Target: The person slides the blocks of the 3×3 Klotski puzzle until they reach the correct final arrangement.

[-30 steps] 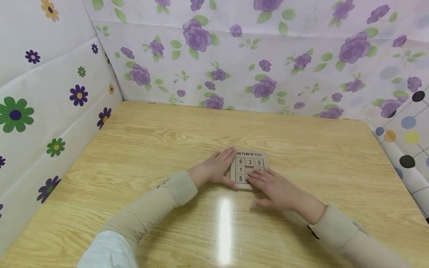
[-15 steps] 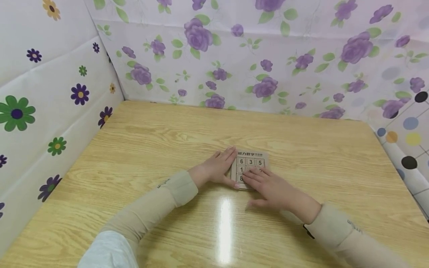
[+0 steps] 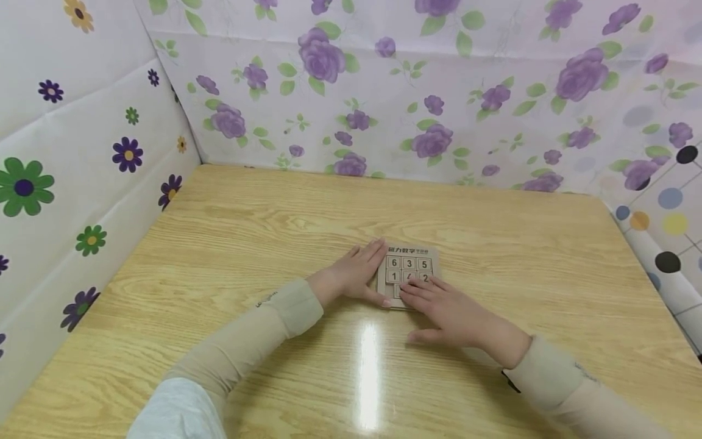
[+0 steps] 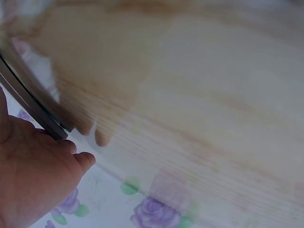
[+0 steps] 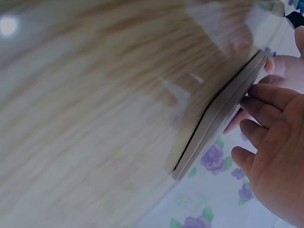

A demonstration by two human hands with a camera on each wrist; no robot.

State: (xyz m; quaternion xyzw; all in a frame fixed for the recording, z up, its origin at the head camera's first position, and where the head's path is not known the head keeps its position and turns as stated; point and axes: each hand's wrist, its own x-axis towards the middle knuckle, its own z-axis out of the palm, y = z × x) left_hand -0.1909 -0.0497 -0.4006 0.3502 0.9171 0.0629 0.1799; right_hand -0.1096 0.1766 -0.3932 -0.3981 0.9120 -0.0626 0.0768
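Left hand (image 3: 353, 273) spread against "磁力数字" board (image 3: 436, 263); right hand (image 3: 451, 310) outstretched on tiles (image 3: 409, 264), top row "635".

Left fingers (image 4: 84, 161) against flat board (image 4: 31, 102), glossy wood tabletop (image 4: 199, 99); purple-flowered cloth (image 4: 154, 213)

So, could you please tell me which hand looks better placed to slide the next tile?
Probably the right hand: its fingertips are over the near part of the number puzzle, while the left hand lies along the puzzle's left edge, apparently steadying it.
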